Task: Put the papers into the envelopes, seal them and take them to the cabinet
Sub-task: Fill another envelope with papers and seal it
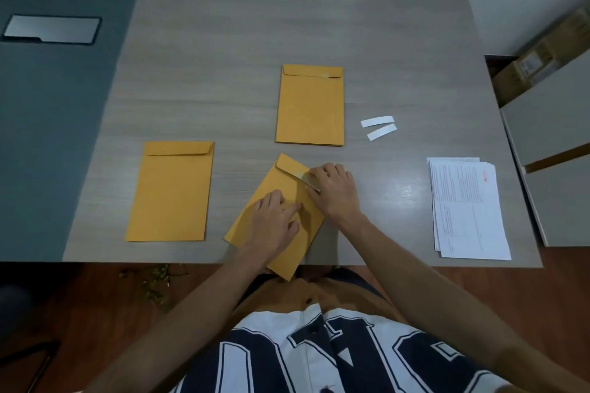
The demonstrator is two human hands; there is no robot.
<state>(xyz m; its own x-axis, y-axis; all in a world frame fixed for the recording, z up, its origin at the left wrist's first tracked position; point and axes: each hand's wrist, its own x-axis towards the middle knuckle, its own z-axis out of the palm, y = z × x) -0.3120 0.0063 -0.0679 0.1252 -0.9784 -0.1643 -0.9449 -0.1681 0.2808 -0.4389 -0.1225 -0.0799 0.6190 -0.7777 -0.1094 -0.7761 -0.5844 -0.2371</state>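
Grey desk [319, 25], near edge: left hand [274, 220] flat, pinning the tilted envelope [255, 233]; right hand [332, 191] pinching the strip [305, 180] at its flap. Sealing underway, I'd say; next, press the flap shut.

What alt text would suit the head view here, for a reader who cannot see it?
Two hands work on a tilted brown envelope at the near edge of a grey table: the left hand presses it flat while the right hand pinches a strip at its flap. Other envelopes, two white strips and a paper stack lie around.
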